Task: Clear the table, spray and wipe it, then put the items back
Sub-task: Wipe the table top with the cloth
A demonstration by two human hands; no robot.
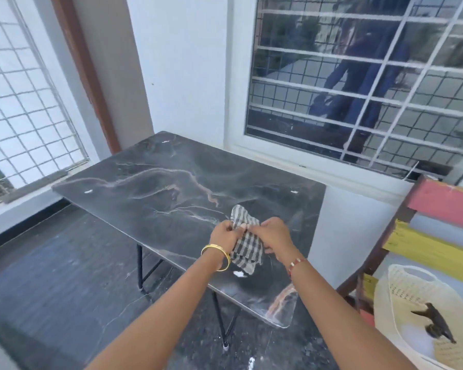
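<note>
A dark marble-patterned table point(158, 198) on thin black legs stands below the window. Over its near right part I hold a grey-and-black checked cloth point(245, 249) with both hands. My left hand point(225, 233), with a gold bangle on the wrist, pinches the cloth's left edge. My right hand point(275, 236), with a red thread on the wrist, grips its right side. The cloth hangs bunched between them, just above the tabletop. A few small white specks point(239, 274) lie on the table surface.
A cream plastic basket point(396, 284) with dark items inside sits at the lower right, beside a chair with pink and yellow slats point(439, 252). A barred window point(358, 84) is behind the table, another at the left. The floor is dark stone.
</note>
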